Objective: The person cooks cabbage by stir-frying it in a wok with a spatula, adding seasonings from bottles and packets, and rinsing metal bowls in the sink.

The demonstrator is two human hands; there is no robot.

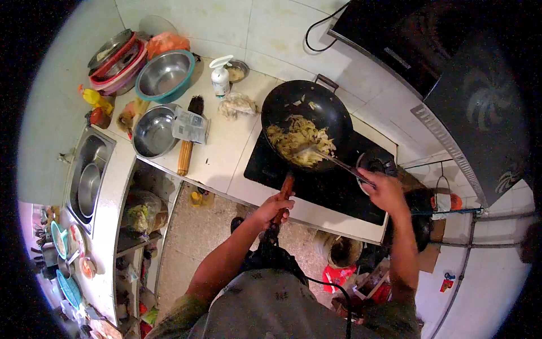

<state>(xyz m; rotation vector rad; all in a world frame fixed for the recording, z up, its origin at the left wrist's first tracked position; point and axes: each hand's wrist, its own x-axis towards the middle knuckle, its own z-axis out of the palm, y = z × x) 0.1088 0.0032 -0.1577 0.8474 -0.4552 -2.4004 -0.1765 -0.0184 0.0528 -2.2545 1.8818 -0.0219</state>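
A black wok (333,110) sits tilted on the dark stove top (339,198), with pale yellowish chopped food (299,135) in its lower part. My left hand (274,209) is wrapped round the wok's reddish-brown wooden handle (288,183), on the side toward my body. In my right hand (384,192) is the dark handle of a metal spatula (337,162), held from the right of the wok. The spatula's head rests among the food near the wok's lower middle.
Left of the wok are a plastic bag (236,105), a white spray bottle (221,76), a brush (185,157) and metal basins (153,133). A sink (84,175) is at the far left. The range hood (485,107) overhangs the upper right.
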